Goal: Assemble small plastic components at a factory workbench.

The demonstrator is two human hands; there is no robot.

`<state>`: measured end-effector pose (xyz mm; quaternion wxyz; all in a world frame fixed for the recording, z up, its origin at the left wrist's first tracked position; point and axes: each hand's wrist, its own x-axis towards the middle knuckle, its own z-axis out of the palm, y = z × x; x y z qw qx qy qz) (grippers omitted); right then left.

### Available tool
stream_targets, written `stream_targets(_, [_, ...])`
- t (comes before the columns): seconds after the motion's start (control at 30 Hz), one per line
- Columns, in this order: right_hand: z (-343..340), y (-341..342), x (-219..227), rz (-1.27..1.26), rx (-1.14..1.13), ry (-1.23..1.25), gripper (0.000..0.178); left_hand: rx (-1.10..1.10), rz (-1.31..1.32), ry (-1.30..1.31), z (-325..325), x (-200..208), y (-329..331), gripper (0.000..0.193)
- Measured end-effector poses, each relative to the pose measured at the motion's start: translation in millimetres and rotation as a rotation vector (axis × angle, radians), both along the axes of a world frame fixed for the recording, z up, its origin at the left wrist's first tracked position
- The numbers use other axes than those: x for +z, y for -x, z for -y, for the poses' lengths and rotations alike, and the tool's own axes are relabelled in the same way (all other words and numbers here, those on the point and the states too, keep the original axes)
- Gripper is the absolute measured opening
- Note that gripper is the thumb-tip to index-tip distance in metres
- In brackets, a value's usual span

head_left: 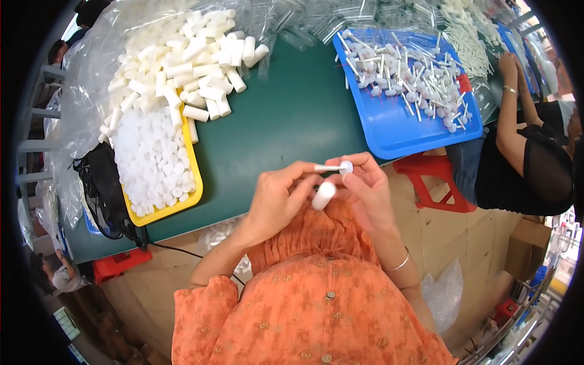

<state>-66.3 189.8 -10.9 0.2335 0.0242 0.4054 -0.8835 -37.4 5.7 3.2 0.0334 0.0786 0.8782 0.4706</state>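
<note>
At the table's near edge, my two hands meet in front of my body. My left hand [277, 198] is closed, its thumb and forefinger pinching a thin white stick [327, 168]. The stick's far end meets a small translucent white plastic cap [346, 167], which my right hand [371, 191] pinches between thumb and fingers. Below them a thicker white cylinder [324, 194], slightly blurred, juts out between the hands; I cannot tell which hand's fingers hold it.
A yellow tray [196, 187] of white caps stands left, beside a heap of white cylinders [194, 67] and a black mesh bag [103, 188]. A blue tray [386, 131] at right bears capped sticks [413, 79]. Clear tubes [328, 18] lie behind. A co-worker [535, 146] sits at right.
</note>
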Motion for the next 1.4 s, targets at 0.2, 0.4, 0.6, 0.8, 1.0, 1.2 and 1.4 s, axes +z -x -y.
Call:
stream_targets(0.2, [15,-49,-22,0.182,-0.158,-0.006,0.021,0.212,0.95,-1.462,-19,-6,-43,0.051])
stream_targets(0.4, [17,-49,-13,0.16,-0.176,-0.018,0.021,0.277,0.98,-1.622,-18,12,-44,0.049])
stream_targets(0.6, [6,-23,8,-0.364,-0.357,-0.152,0.022,0.322,0.581,-1.605,-2,27,-3,0.046])
stream_targets(0.8, [33,-29,7,-0.338,-0.094,-0.075,0.025,0.355,0.456,-1.579,-30,21,8,0.045])
stream_targets(1.0, [34,-25,14,-0.378,-0.029,-0.11,0.027,0.272,0.548,-1.425,-31,14,-13,0.069])
stream_targets(1.2, [16,-18,20,-0.145,-0.097,0.052,0.021,0.056,0.345,-1.277,-8,-2,-26,0.049])
stream_targets(1.4, [16,-8,18,0.042,-0.019,0.136,0.022,0.122,-0.335,-0.308,4,-2,-14,0.028])
